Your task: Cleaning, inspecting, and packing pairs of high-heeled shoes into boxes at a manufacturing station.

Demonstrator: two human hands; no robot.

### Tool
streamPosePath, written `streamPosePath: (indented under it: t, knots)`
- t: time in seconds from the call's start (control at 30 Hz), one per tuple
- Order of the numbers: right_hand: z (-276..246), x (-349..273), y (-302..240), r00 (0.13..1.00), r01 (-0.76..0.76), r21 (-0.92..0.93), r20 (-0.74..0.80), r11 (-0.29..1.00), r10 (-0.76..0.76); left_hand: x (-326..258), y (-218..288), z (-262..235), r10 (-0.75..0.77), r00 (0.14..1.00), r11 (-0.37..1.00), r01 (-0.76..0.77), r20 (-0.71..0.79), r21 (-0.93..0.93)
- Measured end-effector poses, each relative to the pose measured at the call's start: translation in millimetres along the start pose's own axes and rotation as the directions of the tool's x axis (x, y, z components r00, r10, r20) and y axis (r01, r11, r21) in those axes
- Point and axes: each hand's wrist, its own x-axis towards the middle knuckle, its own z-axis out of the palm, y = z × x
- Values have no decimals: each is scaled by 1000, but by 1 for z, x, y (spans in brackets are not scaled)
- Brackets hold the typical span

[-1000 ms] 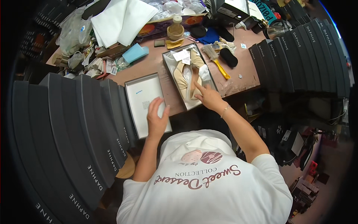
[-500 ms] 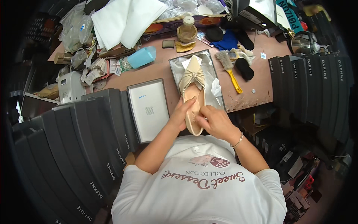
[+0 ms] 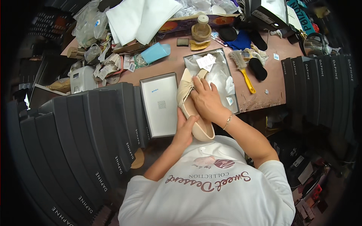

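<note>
A beige pointed-toe shoe (image 3: pixel 184 87) with a gathered upper is tilted in front of my body, its toe away from me. My left hand (image 3: pixel 183 132) is closed round its side near the heel, thumb on the inner rim. Across the shoe's opening lies my right hand (image 3: pixel 208 102), its fingers on the edge of the upper; its thumb is hidden. Just beyond is a grey shoebox (image 3: pixel 236 101) with white tissue paper (image 3: pixel 222 81) and a white tag (image 3: pixel 206 62). A beige piece by my right fingertips is partly covered, and I cannot tell what it belongs to.
The box lid (image 3: pixel 160 120) lies left of the shoe. A yellow-handled brush (image 3: pixel 247 81) and a black oval pad (image 3: pixel 258 69) are to the right. Dark shoeboxes stand in rows at left (image 3: pixel 90 128) and right (image 3: pixel 311 84). A jar (image 3: pixel 201 29) stands at the back.
My right hand has moved forward from the heel to the upper. The shoe has turned, its toe now pointing more to the left and closer to me. The whole view has shifted slightly.
</note>
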Motion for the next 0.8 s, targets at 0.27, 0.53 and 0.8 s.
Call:
streamPosePath:
  t: [0.27,0.53,0.8]
  knots:
    - [26,-32,-24,993,110,131,32,985,-116,-40,-19,-23,-133,990,983,126,-44,-132]
    - [29,-12,-31,982,55,95,-183,994,-37,-34,-20,-28,-14,995,999,10,-95,-48]
    - [55,-10,52,892,-312,691,-23,652,452,26,33,-75,437,875,851,-328,-208,410]
